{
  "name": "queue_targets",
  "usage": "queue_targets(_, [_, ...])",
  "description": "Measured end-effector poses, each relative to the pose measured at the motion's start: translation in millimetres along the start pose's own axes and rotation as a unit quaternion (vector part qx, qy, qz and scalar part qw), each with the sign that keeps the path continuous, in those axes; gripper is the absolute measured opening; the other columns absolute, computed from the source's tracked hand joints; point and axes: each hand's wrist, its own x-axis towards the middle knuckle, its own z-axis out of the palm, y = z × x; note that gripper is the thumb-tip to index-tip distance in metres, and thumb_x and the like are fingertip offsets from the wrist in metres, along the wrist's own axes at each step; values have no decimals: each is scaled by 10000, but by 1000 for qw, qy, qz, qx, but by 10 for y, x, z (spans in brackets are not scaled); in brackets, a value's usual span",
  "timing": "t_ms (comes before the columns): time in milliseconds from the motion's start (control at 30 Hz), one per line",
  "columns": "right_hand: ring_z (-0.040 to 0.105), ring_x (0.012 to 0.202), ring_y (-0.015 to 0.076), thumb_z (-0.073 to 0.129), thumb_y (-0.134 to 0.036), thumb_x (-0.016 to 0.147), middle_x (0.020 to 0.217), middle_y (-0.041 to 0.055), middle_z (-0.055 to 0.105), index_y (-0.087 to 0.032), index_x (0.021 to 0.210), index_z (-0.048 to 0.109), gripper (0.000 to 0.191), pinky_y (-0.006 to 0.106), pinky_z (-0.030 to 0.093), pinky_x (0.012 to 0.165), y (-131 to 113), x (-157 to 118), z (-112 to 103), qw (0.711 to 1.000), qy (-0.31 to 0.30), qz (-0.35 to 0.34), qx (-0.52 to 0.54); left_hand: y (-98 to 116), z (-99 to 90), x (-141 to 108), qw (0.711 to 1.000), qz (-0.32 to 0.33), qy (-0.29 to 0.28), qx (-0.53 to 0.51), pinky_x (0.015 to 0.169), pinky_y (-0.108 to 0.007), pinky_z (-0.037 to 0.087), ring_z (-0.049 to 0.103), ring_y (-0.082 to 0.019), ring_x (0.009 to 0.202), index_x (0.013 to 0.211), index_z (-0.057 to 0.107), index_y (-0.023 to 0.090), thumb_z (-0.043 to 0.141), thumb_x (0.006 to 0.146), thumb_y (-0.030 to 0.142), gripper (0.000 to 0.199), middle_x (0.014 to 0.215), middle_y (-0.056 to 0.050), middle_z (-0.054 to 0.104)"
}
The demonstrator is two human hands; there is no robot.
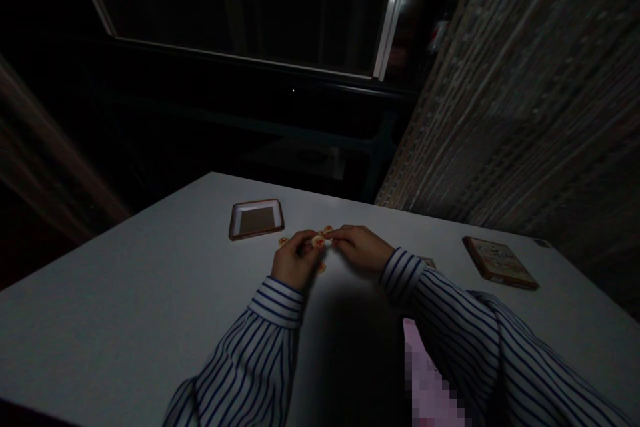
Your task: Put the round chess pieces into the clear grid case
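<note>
Near the middle of the white table (150, 280), my left hand (295, 260) pinches a small round token (318, 241), pale with a reddish mark. My right hand (363, 248) is closed at the token's right side, its fingertips close to another round piece (327, 229); whether it grips anything is too small to tell. One more token (283, 241) lies just left of my left hand, and another (321, 267) sits on the table below the fingertips.
An open shallow box part (257, 219) lies at the back left. A closed box (500, 262) rests at the right. A pink-screened phone (425, 373) is near the front, beside my right sleeve. A small card (429, 262) shows behind that sleeve. String curtains (500, 93) hang behind the table.
</note>
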Motion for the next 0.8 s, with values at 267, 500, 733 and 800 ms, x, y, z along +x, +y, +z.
queue_targets(267, [558, 861, 137, 382, -162, 797, 929, 46, 624, -222, 1122, 557, 373, 262, 398, 800, 50, -262, -44, 1000, 7, 30, 3, 140, 143, -62, 978, -109, -54, -169, 584, -250, 474, 595, -138, 612, 758, 569, 138, 721, 501, 287, 334, 684, -30, 648])
queue_targets(500, [548, 848, 130, 382, -165, 814, 915, 55, 613, -201, 1135, 546, 362, 250, 393, 790, 43, -489, -78, 999, 25, 37, 24, 183, 254, -121, 974, -122, -77, -173, 657, -248, 469, 606, -130, 664, 758, 591, 142, 715, 533, 284, 294, 698, -25, 654])
queue_targets(733, [546, 886, 137, 367, -180, 832, 965, 61, 611, -203, 1142, 536, 354, 258, 393, 800, 9, -688, -133, 997, 41, 52, 29, 314, 372, -205, 967, -145, -93, -190, 601, -225, 441, 580, -112, 612, 748, 597, 134, 719, 525, 278, 291, 613, -5, 635])
queue_targets(800, [549, 882, 139, 368, -188, 835, 957, 63, 615, -198, 1132, 544, 346, 260, 396, 796, 15, -746, -140, 997, 51, 60, 23, 355, 419, -230, 964, -154, -93, -195, 578, -220, 432, 571, -107, 589, 748, 599, 135, 721, 520, 283, 299, 594, 0, 631])
